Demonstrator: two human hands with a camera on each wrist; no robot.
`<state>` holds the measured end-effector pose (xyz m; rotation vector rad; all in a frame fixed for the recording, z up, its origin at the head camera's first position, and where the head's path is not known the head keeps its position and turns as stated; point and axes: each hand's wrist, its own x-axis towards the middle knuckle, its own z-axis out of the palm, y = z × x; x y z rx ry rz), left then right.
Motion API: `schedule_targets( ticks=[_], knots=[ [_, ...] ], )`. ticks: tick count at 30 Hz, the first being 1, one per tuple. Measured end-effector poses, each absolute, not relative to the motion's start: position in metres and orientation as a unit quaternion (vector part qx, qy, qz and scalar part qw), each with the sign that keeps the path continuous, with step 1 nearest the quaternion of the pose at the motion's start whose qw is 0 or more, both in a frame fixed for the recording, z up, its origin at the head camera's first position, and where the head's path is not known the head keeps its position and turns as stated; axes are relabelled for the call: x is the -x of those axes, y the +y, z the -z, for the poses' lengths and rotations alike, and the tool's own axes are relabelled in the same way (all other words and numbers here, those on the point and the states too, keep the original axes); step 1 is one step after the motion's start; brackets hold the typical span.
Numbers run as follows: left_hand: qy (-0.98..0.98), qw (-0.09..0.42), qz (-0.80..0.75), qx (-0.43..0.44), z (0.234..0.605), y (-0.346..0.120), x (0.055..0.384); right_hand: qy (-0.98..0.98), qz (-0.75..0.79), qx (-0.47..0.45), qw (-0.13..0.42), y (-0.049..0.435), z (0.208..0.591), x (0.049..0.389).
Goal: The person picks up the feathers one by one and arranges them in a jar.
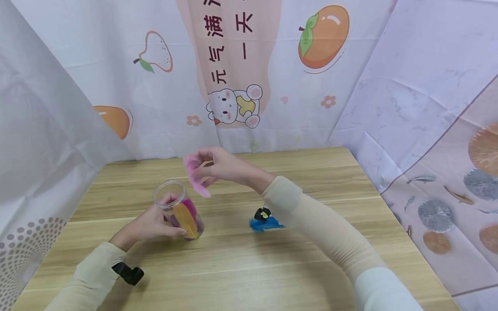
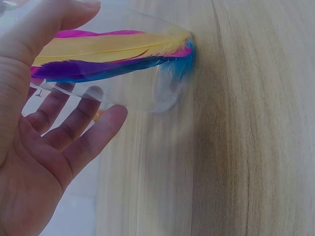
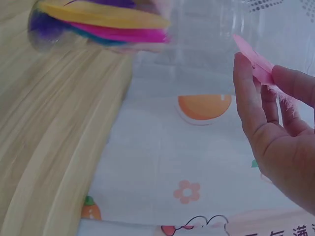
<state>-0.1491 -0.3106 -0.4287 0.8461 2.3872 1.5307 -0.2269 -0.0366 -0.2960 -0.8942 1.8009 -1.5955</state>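
Note:
My left hand (image 1: 153, 222) grips a clear plastic cup (image 1: 170, 189) from its left side, thumb and fingers around the wall. The cup leans, its mouth up and to the left. Inside lie several feathers, among them a yellow feather (image 2: 108, 47), a magenta one (image 2: 106, 33), a purple one (image 2: 74, 69) and a blue one (image 2: 130, 69). Above and to the right of the cup's mouth, my right hand (image 1: 219, 166) pinches a pink feather (image 3: 256, 64) between thumb and fingers. The feather's tip points down toward the cup in the head view.
A blue feather (image 1: 258, 224) lies on the wooden table (image 1: 233, 272), partly behind the right wrist's camera strap mount (image 1: 263, 214). A printed curtain (image 1: 163, 99) hangs along the table's back edge, with more cloth at both sides.

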Motion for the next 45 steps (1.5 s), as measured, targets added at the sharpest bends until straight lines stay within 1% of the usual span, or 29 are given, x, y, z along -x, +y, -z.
schedule_targets(
  ticks=[6, 14, 19, 24, 29, 34, 45],
  knots=[
    [0.803, 0.093, -0.514, -0.288, 0.428, -0.31, 0.149, 0.639, 0.627, 0.347, 0.28, -0.046, 0.287, 0.215],
    [0.792, 0.088, -0.522, -0.305, 0.43, -0.312, 0.15, 0.612, 0.669, 0.34, 0.25, -0.067, 0.282, 0.203],
    [0.801, 0.086, -0.512, -0.299, 0.43, -0.312, 0.15, 0.596, 0.681, 0.351, 0.24, -0.076, 0.281, 0.198],
    [0.808, 0.089, -0.505, -0.291, 0.428, -0.312, 0.149, 0.6, 0.673, 0.368, 0.227, -0.083, 0.285, 0.196],
    [0.803, 0.092, -0.506, -0.301, 0.427, -0.311, 0.149, 0.619, 0.657, 0.375, 0.212, -0.088, 0.29, 0.196],
    [0.806, 0.09, -0.502, -0.299, 0.426, -0.311, 0.149, 0.619, 0.656, 0.372, 0.218, -0.088, 0.292, 0.196],
    [0.808, 0.096, -0.501, -0.295, 0.427, -0.311, 0.15, 0.626, 0.646, 0.383, 0.209, -0.087, 0.292, 0.197]
  ],
)
